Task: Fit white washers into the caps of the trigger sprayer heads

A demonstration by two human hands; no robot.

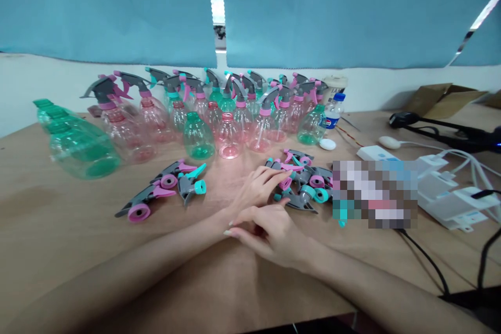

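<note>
My left hand reaches across the middle of the table with its fingers stretched out. Its fingertips are at the near edge of a pile of trigger spray heads, grey with pink or turquoise parts; whether they touch one I cannot tell. Closer to me, my right hand is loosely curled beside the left wrist, thumb and index tips a little apart, with nothing visible in it. More loose spray heads lie to the left. Behind are bottles without heads, among them a green bottle and a pink bottle.
Bottles fitted with spray heads stand in rows along the wall. Several green bottles are at the left. At the right are a Pepsi bottle, a white round object, a power strip with cables, a blurred-out patch and a cardboard box.
</note>
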